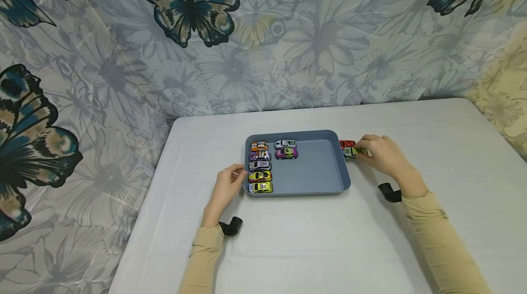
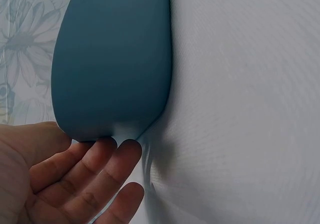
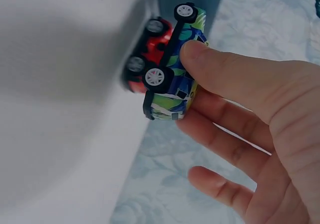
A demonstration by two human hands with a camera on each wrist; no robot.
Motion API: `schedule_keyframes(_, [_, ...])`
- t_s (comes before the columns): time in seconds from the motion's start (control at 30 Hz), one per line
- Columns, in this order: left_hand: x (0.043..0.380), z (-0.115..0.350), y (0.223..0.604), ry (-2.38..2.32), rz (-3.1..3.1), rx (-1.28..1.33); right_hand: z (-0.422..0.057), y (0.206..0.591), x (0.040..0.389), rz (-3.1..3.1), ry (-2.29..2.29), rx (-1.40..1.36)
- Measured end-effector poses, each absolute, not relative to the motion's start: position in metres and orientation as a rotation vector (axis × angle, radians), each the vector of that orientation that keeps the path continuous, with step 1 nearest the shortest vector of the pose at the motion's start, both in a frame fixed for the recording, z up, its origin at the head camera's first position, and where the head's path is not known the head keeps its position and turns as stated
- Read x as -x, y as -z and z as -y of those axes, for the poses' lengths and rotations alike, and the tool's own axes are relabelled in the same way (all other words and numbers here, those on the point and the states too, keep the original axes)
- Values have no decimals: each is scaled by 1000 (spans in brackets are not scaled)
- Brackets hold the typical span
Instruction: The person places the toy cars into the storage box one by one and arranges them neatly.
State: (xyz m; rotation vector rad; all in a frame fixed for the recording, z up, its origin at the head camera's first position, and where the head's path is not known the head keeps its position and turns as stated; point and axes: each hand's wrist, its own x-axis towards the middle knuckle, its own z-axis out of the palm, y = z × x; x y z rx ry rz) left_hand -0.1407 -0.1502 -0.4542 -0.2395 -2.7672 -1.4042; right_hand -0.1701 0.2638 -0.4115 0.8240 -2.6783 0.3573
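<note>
My right hand (image 1: 380, 154) pinches a green and blue toy car (image 3: 175, 78) between thumb and fingers, just off the tray's right end. Close behind that car is a red toy car (image 3: 150, 48), partly covered by it in the right wrist view. At the other end, my left hand (image 1: 228, 186) touches the grey-blue tray (image 1: 309, 175) with its fingertips. In the left wrist view, the thumb is at the rim and the loosely bent fingers (image 2: 125, 159) lie against the outer wall.
Inside the tray, several toy cars (image 1: 260, 176) form a column along the left wall. Beside them are a white car (image 1: 286, 144) and a purple and green car (image 1: 286, 153). A white cloth covers the table (image 1: 288, 248); a butterfly-patterned curtain (image 1: 234, 70) hangs behind.
</note>
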Motion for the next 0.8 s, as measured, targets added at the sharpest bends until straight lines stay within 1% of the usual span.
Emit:
schedule_keyframes(0.23, [140, 151, 454, 1413, 2769, 244, -262, 394, 169, 2670, -321, -794])
schedule_keyframes(0.53, [140, 151, 454, 1407, 2768, 245, -246, 375, 169, 2682, -278, -791])
schedule_keyframes(0.8, [141, 150, 454, 1428, 2765, 231, -221, 368, 174, 2673, -284, -883])
